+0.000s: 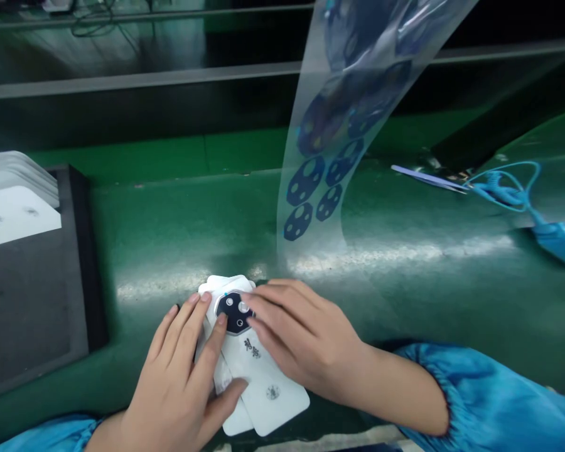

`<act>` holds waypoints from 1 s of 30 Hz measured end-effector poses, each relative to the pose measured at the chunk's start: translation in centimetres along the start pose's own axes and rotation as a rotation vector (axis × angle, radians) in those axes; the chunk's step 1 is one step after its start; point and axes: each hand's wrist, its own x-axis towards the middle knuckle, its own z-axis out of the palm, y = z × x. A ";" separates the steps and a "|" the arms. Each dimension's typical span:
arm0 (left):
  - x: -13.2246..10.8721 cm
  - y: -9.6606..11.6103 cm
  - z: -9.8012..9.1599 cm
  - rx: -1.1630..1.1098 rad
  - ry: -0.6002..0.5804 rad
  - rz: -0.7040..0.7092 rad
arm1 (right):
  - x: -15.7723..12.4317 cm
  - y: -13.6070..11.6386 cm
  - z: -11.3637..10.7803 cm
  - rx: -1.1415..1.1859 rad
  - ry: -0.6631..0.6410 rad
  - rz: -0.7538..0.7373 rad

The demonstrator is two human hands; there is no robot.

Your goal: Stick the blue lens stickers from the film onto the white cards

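A white phone back cover (pixel 263 383) lies on the green bench, stacked over another white cover beneath it. Its dark round camera panel (pixel 234 312) sits at the far end. My left hand (pixel 183 376) lies over the cover's left side, fingers stretched toward the panel, thumb on the cover's lower edge. My right hand (pixel 301 336) rests its fingers flat against the panel's right side. A clear film strip (pixel 320 182) carrying dark round stickers hangs down just behind the cover.
A dark foam tray (pixel 32 295) at the left holds a stack of white covers (pixel 14 201). Tweezers (pixel 428 179) and a blue coiled wrist strap (pixel 522 194) lie at the right. A metal rail (pixel 136 78) runs across the back.
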 end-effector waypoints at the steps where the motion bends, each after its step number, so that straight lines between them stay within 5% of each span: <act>1: 0.0 0.0 0.0 0.004 0.002 -0.001 | -0.1 -0.1 0.0 -0.032 -0.047 -0.052; 6: -0.1 0.1 -0.2 0.015 -0.005 -0.005 | -0.3 -0.6 0.5 -0.152 -0.243 -0.091; 13: -0.2 0.2 -0.3 0.066 -0.075 -0.008 | -1.0 -0.7 1.5 -0.091 -0.248 -0.053; 17: -0.6 0.6 -1.0 0.170 -0.033 -0.048 | -0.8 -1.6 0.8 0.000 -0.111 -0.075; 20: -0.8 2.8 -1.1 0.316 0.083 -0.169 | 0.3 -1.1 -1.8 0.109 0.180 -0.077; 24: -0.4 7.4 1.8 0.377 0.181 -0.457 | 2.4 3.9 -5.8 0.158 0.643 0.270; 27: 0.7 10.1 4.6 0.340 0.285 -0.644 | 3.1 9.1 -6.9 0.588 0.492 0.498; 30: 1.7 11.2 5.8 0.269 0.376 -0.778 | 2.5 11.8 -6.4 0.791 0.333 0.501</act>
